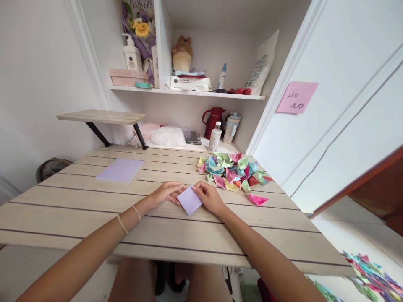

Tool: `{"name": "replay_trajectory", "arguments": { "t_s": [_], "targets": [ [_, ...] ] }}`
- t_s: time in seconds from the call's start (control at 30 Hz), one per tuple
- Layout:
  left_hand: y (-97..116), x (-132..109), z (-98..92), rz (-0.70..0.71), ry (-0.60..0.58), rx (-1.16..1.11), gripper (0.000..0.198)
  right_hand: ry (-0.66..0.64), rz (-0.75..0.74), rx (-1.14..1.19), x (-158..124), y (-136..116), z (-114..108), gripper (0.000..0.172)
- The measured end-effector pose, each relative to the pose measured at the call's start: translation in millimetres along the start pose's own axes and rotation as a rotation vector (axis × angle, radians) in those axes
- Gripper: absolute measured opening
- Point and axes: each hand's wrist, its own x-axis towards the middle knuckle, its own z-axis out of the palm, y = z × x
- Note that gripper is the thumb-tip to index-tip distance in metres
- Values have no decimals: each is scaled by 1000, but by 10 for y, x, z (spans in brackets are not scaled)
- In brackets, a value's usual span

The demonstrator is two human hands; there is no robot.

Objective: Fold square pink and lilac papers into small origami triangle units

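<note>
A small folded square of light purple paper [189, 200] is held just above the table, one corner toward me. My right hand [210, 198] pinches its upper right edge between thumb and fingers. On the other side, my left hand [166, 193] has its fingers loosely bent and apart, the tips at the paper's left corner and partly hidden there. A stack of purple paper sheets [120, 170] lies to the left. Right of my hands is a heap of folded paper boats [233, 171] in several colours, with a pink paper boat [257, 199] lying apart from it.
A raised wooden shelf [100, 116] on black brackets stands at the back left. Behind the boats are a bottle [215, 137], a red jug [214, 121] and a tumbler [231, 128]. More folded paper [374, 274] lies below the table's right edge.
</note>
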Motion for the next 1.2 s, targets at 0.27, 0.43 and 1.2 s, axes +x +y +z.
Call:
{"name": "replay_trajectory", "arguments": {
  "t_s": [0.27,0.43,1.2],
  "targets": [
    [-36,308,126,139,36,219,31,-4,40,123,55,85,9,31],
    [-42,264,138,137,-1,154,32,-11,50,89,41,74,17,33],
    [1,158,164,194,28,117,29,-55,-21,-2,-16,-27,33,32]
  ]
}}
